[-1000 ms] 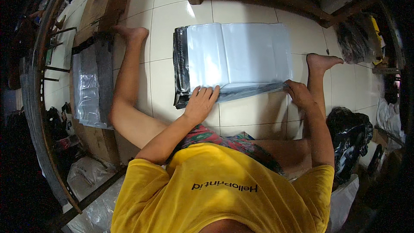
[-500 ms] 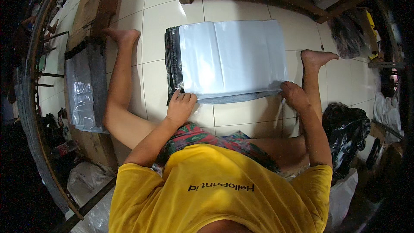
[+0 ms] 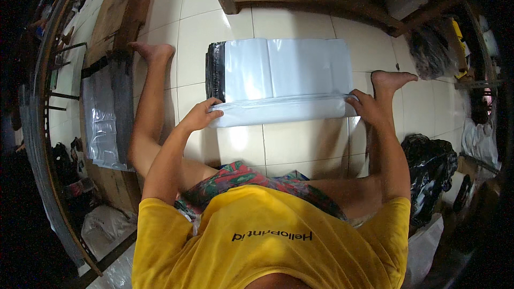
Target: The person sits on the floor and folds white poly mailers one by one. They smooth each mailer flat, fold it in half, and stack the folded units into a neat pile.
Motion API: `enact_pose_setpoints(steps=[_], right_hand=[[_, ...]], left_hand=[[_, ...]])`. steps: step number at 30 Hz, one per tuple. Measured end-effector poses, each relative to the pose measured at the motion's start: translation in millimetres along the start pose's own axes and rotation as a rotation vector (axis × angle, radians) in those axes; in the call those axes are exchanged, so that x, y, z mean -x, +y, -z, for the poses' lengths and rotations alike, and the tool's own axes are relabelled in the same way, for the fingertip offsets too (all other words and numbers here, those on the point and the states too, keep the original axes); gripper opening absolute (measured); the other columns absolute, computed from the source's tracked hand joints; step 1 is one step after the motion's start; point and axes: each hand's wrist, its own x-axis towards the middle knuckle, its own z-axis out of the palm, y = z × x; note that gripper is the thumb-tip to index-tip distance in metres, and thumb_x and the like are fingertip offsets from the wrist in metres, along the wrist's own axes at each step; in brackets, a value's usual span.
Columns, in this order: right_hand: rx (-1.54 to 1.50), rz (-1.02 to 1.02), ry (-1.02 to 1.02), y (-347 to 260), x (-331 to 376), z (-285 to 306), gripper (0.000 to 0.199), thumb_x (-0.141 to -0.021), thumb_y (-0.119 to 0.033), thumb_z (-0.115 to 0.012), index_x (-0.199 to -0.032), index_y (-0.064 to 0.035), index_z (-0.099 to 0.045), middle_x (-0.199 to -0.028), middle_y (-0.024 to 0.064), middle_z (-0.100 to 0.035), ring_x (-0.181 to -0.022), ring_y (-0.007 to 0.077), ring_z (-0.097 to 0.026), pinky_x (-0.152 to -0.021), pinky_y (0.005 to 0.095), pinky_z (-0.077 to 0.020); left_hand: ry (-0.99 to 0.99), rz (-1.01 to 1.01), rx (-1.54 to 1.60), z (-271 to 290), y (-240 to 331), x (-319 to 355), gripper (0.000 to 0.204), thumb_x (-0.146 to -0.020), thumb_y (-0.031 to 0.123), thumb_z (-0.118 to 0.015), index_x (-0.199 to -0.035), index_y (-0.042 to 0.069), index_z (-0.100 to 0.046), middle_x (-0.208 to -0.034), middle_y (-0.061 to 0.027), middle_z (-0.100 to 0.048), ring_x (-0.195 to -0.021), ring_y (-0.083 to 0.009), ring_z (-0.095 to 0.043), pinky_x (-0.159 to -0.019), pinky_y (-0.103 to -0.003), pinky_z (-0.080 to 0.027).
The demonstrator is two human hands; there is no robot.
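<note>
A stack of pale grey-white plastic mailing bags (image 3: pixel 305 67) lies flat on the tiled floor between my legs, its black ends (image 3: pixel 215 72) toward the left. Along its near side the plastic is bent into a long pale band (image 3: pixel 284 115), with several sheet edges showing as a ridge. My left hand (image 3: pixel 202 114) is closed on the left end of this band, thumb on top. At the right end, my right hand (image 3: pixel 365 105) grips the same band near the corner. The undersides of both grips are hidden.
More grey plastic bags (image 3: pixel 107 123) lie on a wooden plank (image 3: pixel 115 18) at the left. A wooden bench or shelf frame (image 3: pixel 316 8) stands beyond the stack. Black plastic (image 3: pixel 428 174) is heaped at the right, and a metal rack (image 3: pixel 48 96) borders the far left.
The near side of the stack has been folded up into a wider pale band. My left hand has shifted left to its end, and my right hand has stayed by the right corner.
</note>
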Motion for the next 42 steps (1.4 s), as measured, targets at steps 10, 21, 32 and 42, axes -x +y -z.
enact_pose_setpoints(steps=[10, 21, 32, 42], right_hand=[[0.549, 0.319, 0.450, -1, -10, -56, 0.055, -0.091, -0.024, -0.063, -0.141, -0.0059, -0.049, -0.146, 0.0182, -0.049, -0.132, 0.0392, -0.049, -0.111, 0.0546, -0.0382], [0.705, 0.503, 0.291, -16, -4, -99, 0.063, -0.088, -0.016, -0.057, -0.148, -0.0082, -0.040, -0.146, 0.0142, -0.046, -0.136, 0.0345, -0.044, -0.117, 0.0580, -0.0308], [0.358, 0.303, 0.129, -1, -5, -47, 0.061, -0.085, -0.024, -0.069, -0.143, -0.0197, -0.052, -0.127, 0.0163, -0.062, -0.118, 0.0321, -0.059, -0.106, 0.0487, -0.0451], [-0.168, -0.303, 0.056, 23, -34, -35, 0.071, -0.083, -0.050, -0.080, -0.128, -0.0028, -0.054, -0.112, 0.0260, -0.069, -0.106, 0.0373, -0.068, -0.089, 0.0420, -0.0548]], left_hand=[[0.133, 0.248, 0.020, -15, -5, -34, 0.039, -0.089, 0.024, -0.070, -0.118, 0.006, -0.051, -0.101, -0.0248, -0.067, -0.090, -0.0412, -0.066, -0.084, -0.044, -0.051], [0.233, -0.531, -0.894, -80, 58, 8, 0.065, -0.078, 0.015, -0.073, -0.136, -0.002, -0.049, -0.136, -0.0219, -0.052, -0.124, -0.0385, -0.049, -0.107, -0.049, -0.040], [-0.042, -0.292, -0.632, -22, 56, -34, 0.049, -0.081, 0.035, -0.072, -0.115, 0.000, -0.066, -0.098, -0.0199, -0.071, -0.089, -0.0379, -0.067, -0.080, -0.045, -0.054], [0.000, 0.185, -0.611, 11, 43, -37, 0.074, -0.088, 0.071, -0.058, -0.098, -0.001, -0.071, -0.091, -0.0258, -0.071, -0.091, -0.0395, -0.070, -0.082, -0.048, -0.054]])
